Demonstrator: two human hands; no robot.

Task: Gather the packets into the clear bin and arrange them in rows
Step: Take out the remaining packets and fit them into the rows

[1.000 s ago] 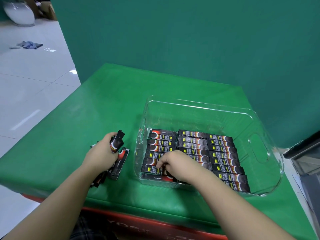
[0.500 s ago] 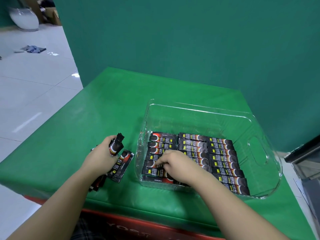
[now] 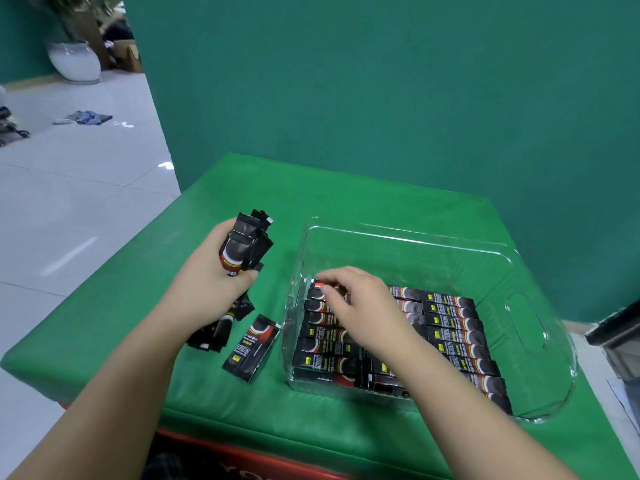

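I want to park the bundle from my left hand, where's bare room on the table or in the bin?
Bare cloth lies beyond the left hand, left of the clear bin. In the bin, the far strip behind the packet rows is bare. It is crowded near the loose packet.

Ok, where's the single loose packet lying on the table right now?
In the head view the loose packet lies flat on the green table, just left of the clear bin, below the left hand.
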